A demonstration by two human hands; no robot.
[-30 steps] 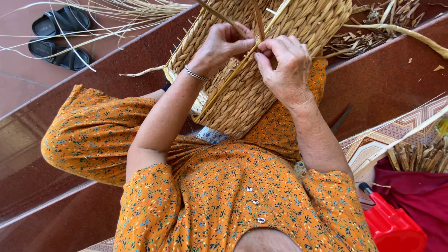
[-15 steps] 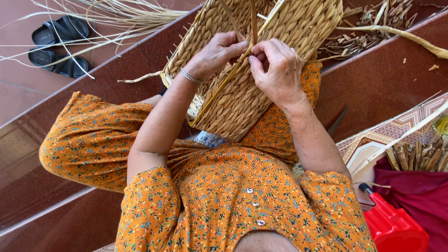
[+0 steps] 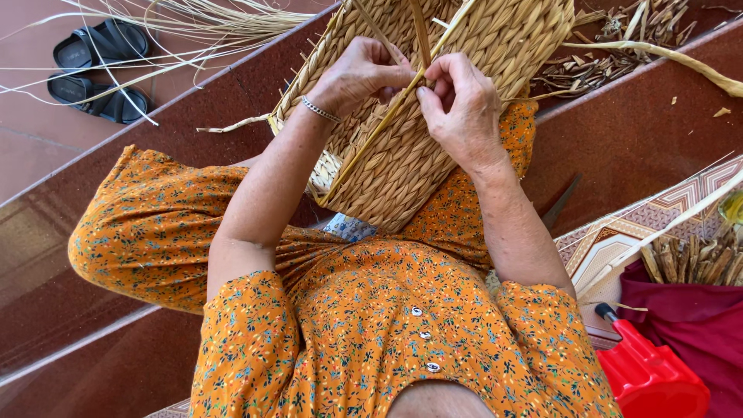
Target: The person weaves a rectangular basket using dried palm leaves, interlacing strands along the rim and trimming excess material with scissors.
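Here the left hand (image 3: 362, 73) and right hand (image 3: 460, 104) pinch one pale straw strand (image 3: 379, 135), fingers narrow, against the woven basket (image 3: 402, 166) on the lap. Pulled too hard, the strand could probably snap. Loose straw (image 3: 193, 19), black sandals (image 3: 97, 70) and a red container (image 3: 646, 375) lie nearby, none obstructing.

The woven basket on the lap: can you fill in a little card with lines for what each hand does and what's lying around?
Basket: woven basket of tan fibre, resting on the lap
Left hand: left hand on the basket wall, gripping a fibre strand
Right hand: right hand pinching the same strand
Upper left: black sandals on the floor
Lower right: red plastic container
Right edge: dried stalks on dark red cloth
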